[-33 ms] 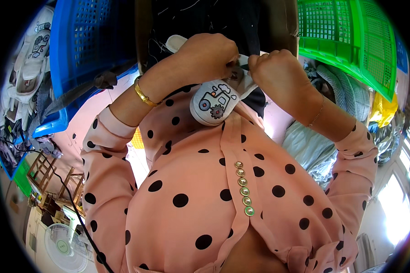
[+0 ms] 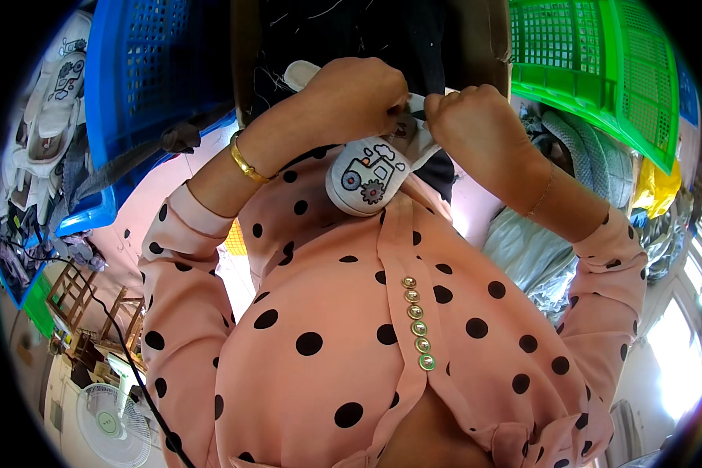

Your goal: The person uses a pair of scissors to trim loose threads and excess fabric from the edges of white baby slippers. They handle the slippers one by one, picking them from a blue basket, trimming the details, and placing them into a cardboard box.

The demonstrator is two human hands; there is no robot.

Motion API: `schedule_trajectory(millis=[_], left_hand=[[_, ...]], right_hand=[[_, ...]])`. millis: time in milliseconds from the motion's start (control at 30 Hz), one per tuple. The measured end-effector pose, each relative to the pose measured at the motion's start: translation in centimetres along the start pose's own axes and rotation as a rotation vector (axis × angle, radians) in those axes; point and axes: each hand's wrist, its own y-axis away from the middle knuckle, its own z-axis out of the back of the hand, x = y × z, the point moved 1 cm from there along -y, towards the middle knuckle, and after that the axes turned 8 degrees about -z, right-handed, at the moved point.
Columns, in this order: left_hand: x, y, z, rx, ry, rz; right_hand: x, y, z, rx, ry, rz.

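Observation:
A small white cloth shoe (image 2: 363, 179) lies in front of my chest, its rounded toe toward me. The toe bears a printed tractor with gears and small clouds. My left hand (image 2: 359, 92) is closed over the shoe's opening, its fingertips curled inward and partly hidden. On the other side, my right hand (image 2: 480, 125) is closed in a pinch on the shoe's white side edge, which is drawn out toward it. Beyond my left hand a pale rounded end (image 2: 300, 74) sticks out; whether it belongs to the same shoe, I cannot tell.
A blue plastic crate (image 2: 160, 62) stands at the left, with several printed white shoe pieces (image 2: 58, 93) beyond it. At the right is a green crate (image 2: 593, 47), above grey cloth and plastic-wrapped bundles (image 2: 530, 242). Dark fabric with loose threads (image 2: 351, 39) lies ahead. A fan (image 2: 113, 421) stands lower left.

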Motion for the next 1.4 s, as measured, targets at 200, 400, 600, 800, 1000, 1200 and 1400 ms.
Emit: schedule_trajectory(millis=[200, 400, 600, 800, 1000, 1200, 1400], left_hand=[[-0.2, 0.0, 0.2, 0.025, -0.007, 0.019], [0.0, 0.1, -0.2, 0.004, -0.040, 0.005], [0.1, 0.4, -0.4, 0.017, -0.034, 0.036], [2.7, 2.5, 0.0, -0.428, 0.396, 0.019], [0.5, 6.2, 0.1, -0.735, -0.049, 0.025], [-1.8, 8.6, -2.0, -0.385, 0.518, 0.188], [-0.2, 8.3, -4.2, -0.481, 0.796, 0.162]], right_hand=[[0.5, -0.2, -0.2, 0.003, -0.005, -0.038], [1.2, -0.3, 0.4, 0.065, 0.003, -0.069], [1.3, -0.5, 0.3, 0.097, 0.006, -0.032], [0.2, 0.6, 0.8, 0.094, -0.223, -0.121], [-1.2, 1.5, -1.8, -0.031, -1.026, -0.370], [2.1, 1.8, -3.3, -0.139, -1.730, -0.659], [3.8, 0.5, -2.9, -0.062, -1.931, -0.458]])
